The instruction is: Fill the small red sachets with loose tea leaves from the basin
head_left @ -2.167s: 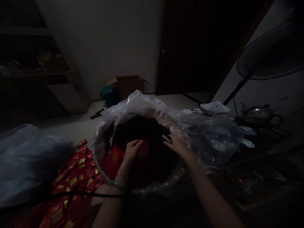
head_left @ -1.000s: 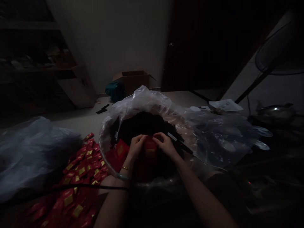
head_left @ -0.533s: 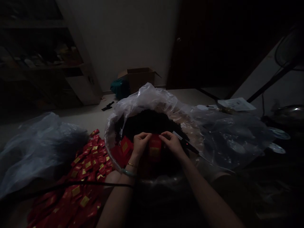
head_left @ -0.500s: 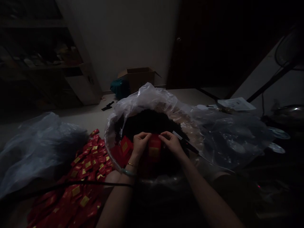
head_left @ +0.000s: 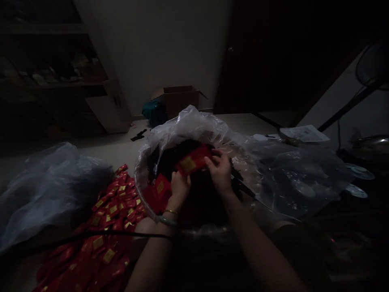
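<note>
In dim light, my right hand [head_left: 220, 170] pinches a red packet with a gold label [head_left: 193, 159], tilted sideways over a heap of dark loose leaves [head_left: 182, 156]. The heap lies in a round basin lined with clear plastic [head_left: 194, 125]. My left hand [head_left: 180, 187] is curled just below the packet, at its lower left corner, fingers closed; whether it grips the packet is unclear. More red packets [head_left: 159, 190] lean inside the basin by my left wrist. A dark slim tool [head_left: 241, 187] lies to the right of my right hand.
A pile of red gold-labelled packets [head_left: 106, 215] spreads at the lower left, crossed by a black cable [head_left: 91, 235]. A crumpled plastic bag [head_left: 45, 186] lies left. A cardboard box [head_left: 176, 99] stands by the far wall. A fan [head_left: 369, 67], kettle [head_left: 369, 144] and papers [head_left: 304, 133] are at the right.
The red packet, held upright between both hands before, has been lifted and tipped sideways by my right hand. My left hand has dropped slightly beneath it.
</note>
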`<state>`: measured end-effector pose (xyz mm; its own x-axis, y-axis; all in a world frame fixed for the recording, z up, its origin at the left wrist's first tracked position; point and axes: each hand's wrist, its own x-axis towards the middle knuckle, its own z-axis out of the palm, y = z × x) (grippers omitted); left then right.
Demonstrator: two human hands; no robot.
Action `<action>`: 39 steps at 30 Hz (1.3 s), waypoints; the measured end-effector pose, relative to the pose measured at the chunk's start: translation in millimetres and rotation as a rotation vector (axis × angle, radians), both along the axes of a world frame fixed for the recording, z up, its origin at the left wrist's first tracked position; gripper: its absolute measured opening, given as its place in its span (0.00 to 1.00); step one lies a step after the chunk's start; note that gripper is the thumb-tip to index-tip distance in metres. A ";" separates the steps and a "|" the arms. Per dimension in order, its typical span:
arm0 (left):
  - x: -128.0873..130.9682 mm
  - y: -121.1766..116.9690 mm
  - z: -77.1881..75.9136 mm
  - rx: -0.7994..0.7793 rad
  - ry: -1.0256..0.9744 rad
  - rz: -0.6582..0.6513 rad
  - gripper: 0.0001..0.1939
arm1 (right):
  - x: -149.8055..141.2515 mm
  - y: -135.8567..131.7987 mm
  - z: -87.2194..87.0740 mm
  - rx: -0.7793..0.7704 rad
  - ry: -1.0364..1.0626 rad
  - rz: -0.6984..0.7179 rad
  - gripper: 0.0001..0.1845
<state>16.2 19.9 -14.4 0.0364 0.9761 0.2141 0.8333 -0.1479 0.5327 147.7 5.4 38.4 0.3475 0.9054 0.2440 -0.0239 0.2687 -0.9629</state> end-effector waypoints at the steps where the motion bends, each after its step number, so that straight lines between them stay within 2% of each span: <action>1: -3.5 -0.8 3.3 0.008 0.067 0.011 0.14 | -12.0 -0.5 7.1 0.014 0.047 0.168 0.32; 3: -15.3 -1.3 11.2 0.020 0.178 0.054 0.15 | -30.7 -0.4 13.8 0.010 0.152 0.430 0.37; 5: -31.8 0.6 18.1 -0.018 0.253 0.198 0.18 | -36.9 1.4 8.5 -0.035 0.215 0.516 0.33; 6: -40.8 2.3 20.2 -0.091 0.281 0.266 0.20 | -35.1 2.8 1.6 -0.069 0.229 0.500 0.28; 8: -57.1 7.0 21.6 -0.354 0.301 0.287 0.22 | -25.0 4.8 -17.0 -0.149 0.227 0.423 0.20; 11: -73.2 13.4 19.3 -0.455 0.291 0.234 0.18 | -6.2 2.8 -44.6 -0.269 0.200 0.369 0.15; 14: -81.3 16.5 17.8 -0.456 0.279 0.201 0.15 | 5.2 -4.7 -59.9 -0.322 0.176 0.378 0.15; 18: -88.8 17.4 20.3 -0.463 0.260 0.187 0.15 | 9.6 -12.2 -68.7 -0.337 0.167 0.369 0.16; 22: -91.3 14.9 27.8 -0.428 0.265 0.223 0.15 | 7.4 -12.5 -81.0 -0.346 0.146 0.382 0.17; 24: -88.5 11.6 32.9 -0.351 0.262 0.267 0.17 | 4.5 -11.8 -87.0 -0.328 0.103 0.388 0.18; 26: -82.1 8.0 36.5 -0.203 0.177 0.273 0.19 | 0.6 -10.7 -89.8 -0.270 0.027 0.350 0.18; 27: -77.4 6.4 37.2 -0.121 0.088 0.233 0.19 | -1.5 -10.0 -89.3 -0.222 -0.024 0.307 0.18; 29: -65.5 3.8 35.8 -0.007 -0.151 0.063 0.17 | -5.3 -8.1 -84.6 -0.094 -0.142 0.190 0.22; 31: -51.7 1.8 31.9 0.018 -0.370 -0.119 0.14 | -7.5 -5.8 -76.0 0.044 -0.278 0.090 0.27; 33: -38.4 -0.2 27.6 0.005 -0.512 -0.207 0.13 | -7.7 -3.8 -66.7 0.146 -0.426 0.032 0.28; 36: -23.8 -3.3 23.6 -0.008 -0.611 -0.220 0.13 | -5.4 -3.1 -58.3 0.214 -0.618 -0.053 0.24; 39: -16.6 -5.2 21.7 -0.024 -0.673 -0.189 0.13 | -3.1 -4.7 -59.4 0.262 -0.763 -0.147 0.24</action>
